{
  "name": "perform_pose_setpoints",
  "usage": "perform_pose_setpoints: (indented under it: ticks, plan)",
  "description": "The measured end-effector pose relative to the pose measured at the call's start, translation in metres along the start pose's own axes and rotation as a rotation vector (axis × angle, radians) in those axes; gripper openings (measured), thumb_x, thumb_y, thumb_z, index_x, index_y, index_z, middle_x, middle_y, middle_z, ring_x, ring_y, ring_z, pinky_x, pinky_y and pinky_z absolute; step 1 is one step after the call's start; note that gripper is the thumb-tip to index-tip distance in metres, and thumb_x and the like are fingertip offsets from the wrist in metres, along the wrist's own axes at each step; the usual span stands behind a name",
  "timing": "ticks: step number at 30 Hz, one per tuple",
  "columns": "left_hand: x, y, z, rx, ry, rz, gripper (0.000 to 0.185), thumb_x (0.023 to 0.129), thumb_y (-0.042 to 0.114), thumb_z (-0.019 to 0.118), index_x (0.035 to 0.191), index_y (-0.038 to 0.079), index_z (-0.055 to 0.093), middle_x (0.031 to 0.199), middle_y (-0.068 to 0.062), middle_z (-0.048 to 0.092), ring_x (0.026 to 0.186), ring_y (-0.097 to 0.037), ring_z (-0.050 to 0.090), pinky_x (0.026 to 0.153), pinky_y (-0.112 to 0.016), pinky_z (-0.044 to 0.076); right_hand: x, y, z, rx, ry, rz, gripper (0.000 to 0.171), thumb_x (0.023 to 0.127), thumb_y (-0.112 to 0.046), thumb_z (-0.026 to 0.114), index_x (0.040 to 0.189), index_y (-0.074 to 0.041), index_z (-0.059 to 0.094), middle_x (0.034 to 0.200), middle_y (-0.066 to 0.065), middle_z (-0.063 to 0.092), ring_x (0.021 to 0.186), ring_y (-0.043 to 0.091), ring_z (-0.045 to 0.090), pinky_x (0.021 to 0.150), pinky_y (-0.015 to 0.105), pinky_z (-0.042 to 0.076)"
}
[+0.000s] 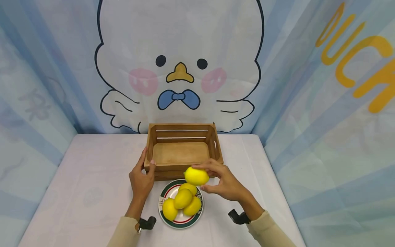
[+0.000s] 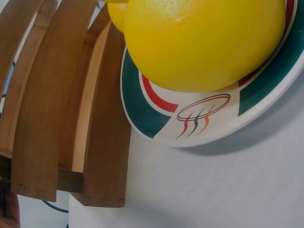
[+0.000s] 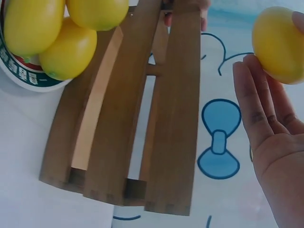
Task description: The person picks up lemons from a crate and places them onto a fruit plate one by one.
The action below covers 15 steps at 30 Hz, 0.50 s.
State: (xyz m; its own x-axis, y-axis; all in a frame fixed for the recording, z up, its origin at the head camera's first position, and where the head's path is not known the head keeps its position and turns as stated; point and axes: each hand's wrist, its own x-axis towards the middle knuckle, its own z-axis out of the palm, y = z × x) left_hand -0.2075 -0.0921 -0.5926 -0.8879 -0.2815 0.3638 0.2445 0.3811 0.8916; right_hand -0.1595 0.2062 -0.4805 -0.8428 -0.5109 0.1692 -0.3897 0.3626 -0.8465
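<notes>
From the head view, the right hand [image 1: 226, 183] holds a lemon [image 1: 196, 176] between its fingertips and thumb, lifted just above the near front edge of the wooden crate [image 1: 182, 151] and above the far side of the plate [image 1: 180, 222]. The left hand [image 1: 141, 178] rests against the crate's front left corner, fingers fairly straight, thumb on the rim; it grips nothing that can be seen. Four more lemons [image 1: 182, 202] are piled on the plate, which has a green rim and a red inner ring and sits on the white table [image 1: 92, 192] just in front of the crate. The crate's floor shows bare wood here, a thing neither wrist view reveals. The right wrist view looks from below the palm: the right hand's [image 3: 270, 133] fingers [image 3: 251, 104] are extended, the held lemon [image 3: 278, 45] touching their tips, with the crate's slatted side [image 3: 142, 109] beside it and three of the plated lemons [image 3: 61, 33] at the top left. It also catches fingertips of the other hand at the crate's far top edge. The left wrist view is filled by one plated lemon [image 2: 204, 42], the plate's printed logo [image 2: 202, 111] and the crate's corner [image 2: 71, 128]; only a sliver of skin shows at the lower left, so that view alone does not tell how the hand lies.
</notes>
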Motion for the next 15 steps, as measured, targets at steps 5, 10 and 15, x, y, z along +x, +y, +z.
perform_pose_setpoints:
  ticks: [5,10,15]
  plan:
    - [-0.002,0.001,0.000,0.001,-0.006,-0.010,0.058,0.105,0.015,0.066,0.161,0.018,0.049,0.162,-0.002,0.052,0.145,-0.031,0.057,0.117,-0.051,0.050,-0.010,0.004,0.008,0.050,-0.015,0.030,0.059,0.090,-0.010,0.083,0.145,-0.026,0.066,0.133,0.000,0.064,0.115,0.020,0.064,0.101,0.033,0.062]
    - [-0.002,0.001,0.000,0.003,-0.004,-0.008,0.060,0.105,0.013,0.067,0.161,0.021,0.048,0.163,-0.003,0.053,0.146,-0.030,0.056,0.117,-0.049,0.049,-0.020,0.010,0.017,0.074,-0.014,0.068,0.055,0.092,-0.015,0.082,0.144,-0.026,0.067,0.129,0.000,0.064,0.111,0.019,0.065,0.098,0.033,0.062]
    - [-0.002,0.000,0.001,0.004,0.004,0.004,0.060,0.104,0.010,0.066,0.161,0.017,0.048,0.163,-0.003,0.053,0.147,-0.028,0.054,0.118,-0.048,0.047,-0.029,0.015,0.028,0.111,-0.031,0.102,0.055,0.092,-0.017,0.081,0.145,-0.026,0.067,0.131,0.002,0.065,0.108,0.020,0.065,0.097,0.033,0.063]
